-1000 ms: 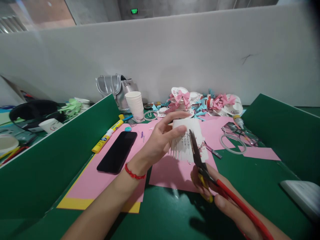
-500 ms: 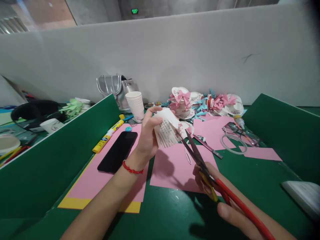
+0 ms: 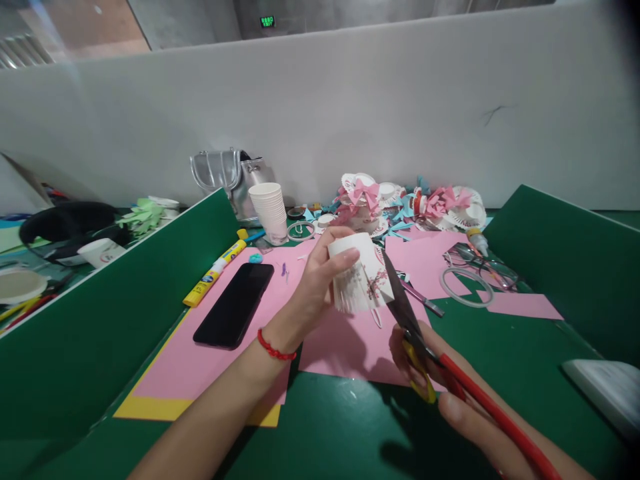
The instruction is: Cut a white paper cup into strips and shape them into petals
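My left hand [image 3: 325, 267] is closed around a white paper cup [image 3: 363, 283] printed with a red blossom branch. Its lower wall is cut into narrow strips, and its side faces me. In my right hand [image 3: 440, 373] are scissors [image 3: 407, 307] with red and yellow handles; fingers and thumb are in or around the loops. The blades lie close together along the cup's right edge, and I cannot tell whether they touch the paper. Beneath both hands lies a pink paper sheet [image 3: 330, 347] on the green table [image 3: 345, 427].
Left of my hands are a black phone [image 3: 234, 305], a yellow glue stick [image 3: 215, 272] and stacked paper cups [image 3: 269, 212]. Decorated paper cups [image 3: 364, 200] stand along the back. On the right are a grey ring [image 3: 467, 287], glasses [image 3: 505, 275] and a green divider [image 3: 570, 260].
My left hand has moved right and slightly down with the cup, turning its blossom print toward me. The scissor blades have come together beside the cup's edge.
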Motion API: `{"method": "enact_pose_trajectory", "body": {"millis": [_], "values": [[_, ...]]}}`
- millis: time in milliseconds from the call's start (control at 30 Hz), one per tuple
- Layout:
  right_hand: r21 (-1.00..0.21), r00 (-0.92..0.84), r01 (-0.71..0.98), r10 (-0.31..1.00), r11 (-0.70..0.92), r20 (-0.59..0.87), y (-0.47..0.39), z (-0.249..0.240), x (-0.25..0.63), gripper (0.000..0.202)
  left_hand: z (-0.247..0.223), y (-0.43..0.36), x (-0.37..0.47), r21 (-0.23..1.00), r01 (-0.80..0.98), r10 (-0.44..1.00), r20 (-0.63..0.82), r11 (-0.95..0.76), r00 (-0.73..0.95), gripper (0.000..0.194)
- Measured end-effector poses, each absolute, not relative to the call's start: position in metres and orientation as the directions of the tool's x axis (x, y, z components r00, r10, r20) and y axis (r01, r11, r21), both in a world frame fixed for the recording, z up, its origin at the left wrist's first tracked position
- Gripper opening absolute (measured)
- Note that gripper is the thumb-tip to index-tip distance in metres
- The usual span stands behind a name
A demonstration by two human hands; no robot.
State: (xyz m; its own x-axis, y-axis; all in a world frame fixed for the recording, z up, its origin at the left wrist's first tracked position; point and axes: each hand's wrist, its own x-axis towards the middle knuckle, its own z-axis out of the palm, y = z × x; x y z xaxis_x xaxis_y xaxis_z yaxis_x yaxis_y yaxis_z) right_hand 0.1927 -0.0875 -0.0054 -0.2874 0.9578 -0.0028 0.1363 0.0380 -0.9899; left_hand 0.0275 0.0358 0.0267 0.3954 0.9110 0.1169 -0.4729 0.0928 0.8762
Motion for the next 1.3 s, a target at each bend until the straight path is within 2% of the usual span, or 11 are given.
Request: {"method": "enact_pose_trajectory", "body": {"millis": [167, 633, 1067, 1200, 1300], "values": [[-0.992, -0.328, 0.125, 0.944, 0.012, -0.03, -0.08, -0.018, 0.196, 0.063, 0.029, 0.033, 0.032, 0.876, -0.461, 0.933, 0.033, 0.145, 0.357, 0.037], [-0.993, -0.335, 0.101, 0.938, -0.061, -0.092, -0.076, -0.031, 0.198, 0.071, 0.026, 0.033, 0.034, 0.879, -0.475, 0.943, 0.132, 0.031, 0.306, 0.031], [-0.995, -0.297, 0.087, 0.953, -0.039, -0.064, -0.077, -0.029, 0.196, 0.067, 0.025, 0.033, 0.036, 0.874, -0.486, 0.95, 0.147, 0.007, 0.277, 0.032], [-0.997, -0.286, 0.075, 0.958, 0.03, 0.007, -0.075, -0.035, 0.196, 0.058, 0.026, 0.033, 0.036, 0.864, -0.504, 0.948, 0.163, -0.002, 0.274, 0.03], [-0.996, -0.284, 0.065, 0.958, 0.06, 0.04, -0.071, -0.043, 0.198, 0.063, 0.025, 0.036, 0.036, 0.857, -0.515, 0.944, 0.17, -0.001, 0.282, 0.031]]}}
